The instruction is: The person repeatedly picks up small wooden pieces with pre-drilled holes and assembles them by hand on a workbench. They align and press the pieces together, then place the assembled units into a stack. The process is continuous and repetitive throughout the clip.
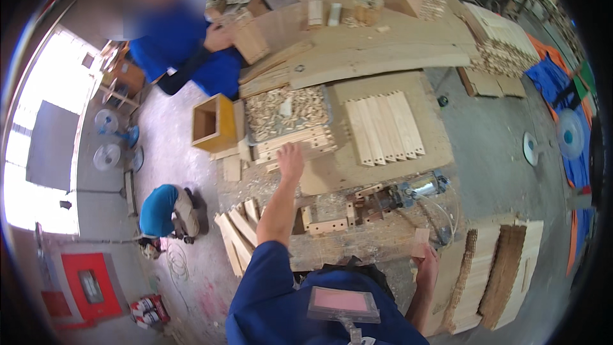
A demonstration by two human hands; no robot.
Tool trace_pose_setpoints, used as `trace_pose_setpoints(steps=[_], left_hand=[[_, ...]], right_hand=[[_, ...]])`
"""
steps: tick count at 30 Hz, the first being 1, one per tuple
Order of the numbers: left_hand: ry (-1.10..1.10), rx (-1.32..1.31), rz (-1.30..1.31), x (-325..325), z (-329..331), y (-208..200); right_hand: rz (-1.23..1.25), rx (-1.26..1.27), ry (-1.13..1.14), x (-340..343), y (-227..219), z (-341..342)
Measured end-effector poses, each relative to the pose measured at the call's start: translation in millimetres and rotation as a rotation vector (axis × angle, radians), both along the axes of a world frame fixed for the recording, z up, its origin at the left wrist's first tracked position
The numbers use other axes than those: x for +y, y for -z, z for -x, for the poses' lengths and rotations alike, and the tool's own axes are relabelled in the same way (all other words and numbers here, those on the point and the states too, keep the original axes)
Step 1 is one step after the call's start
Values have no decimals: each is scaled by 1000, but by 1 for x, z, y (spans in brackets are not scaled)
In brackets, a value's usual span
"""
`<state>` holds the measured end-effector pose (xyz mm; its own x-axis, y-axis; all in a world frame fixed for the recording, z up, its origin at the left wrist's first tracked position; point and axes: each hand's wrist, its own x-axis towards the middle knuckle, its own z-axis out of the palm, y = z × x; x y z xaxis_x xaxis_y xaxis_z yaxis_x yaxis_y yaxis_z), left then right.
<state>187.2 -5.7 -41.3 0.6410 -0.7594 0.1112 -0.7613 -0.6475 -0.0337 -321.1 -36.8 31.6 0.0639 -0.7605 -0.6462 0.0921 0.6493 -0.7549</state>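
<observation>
The person's left hand [292, 161] reaches to the centre of the frame, over a short stack of drilled wooden strips [313, 140]. Its fingers point down onto the near edge of the stack; whether they have closed on a strip I cannot tell. The right hand [426, 263], at the lower right, is closed on a small flat wooden piece [421, 237], held up at the near edge of the worktop [389, 241].

The step in hand looks like collecting a strip while the other part is kept ready. From here, a pick would call for the left fingers to close on a single strip and lift it clear of its neighbours, without knocking the tray just behind.

That shallow tray [330, 107], above the left hand, is heaped with short wooden dowels [271, 110], and a pale scrap lies on top of them. To its left, the yellow wooden box [223, 129] has its open side showing; its inside is shadowed, and I can make out no contents. Right of the tray, drilled slats [385, 129] lie side by side on a board. Below them sits a pneumatic cylinder [424, 185], beside small drilled blocks [327, 225].
</observation>
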Motion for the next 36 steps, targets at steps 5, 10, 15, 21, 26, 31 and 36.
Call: trace_pose_setpoints(steps=[5, 10, 15, 21, 26, 31, 36], left_hand=[[206, -130, 96, -2, -10, -27], [353, 22, 134, -12, 15, -54], [565, 351, 69, -26, 78, -76], [553, 687, 184, 18, 131, -56], [468, 761, 90, 33, 151, -42], [313, 754, -13, 49, 158, -30], [338, 736, -114, 61, 156, -23]], right_hand=[[33, -64, 43, 33, 10, -2], [59, 0, -27, 50, 7, 1], [63, 30, -21, 65, 16, -2], [83, -42, -83, 71, 0, -51], [95, -51, -116, 82, 4, -44], [102, 4, -115, 89, 6, -29], [73, -26, -62, 87, -11, -28]])
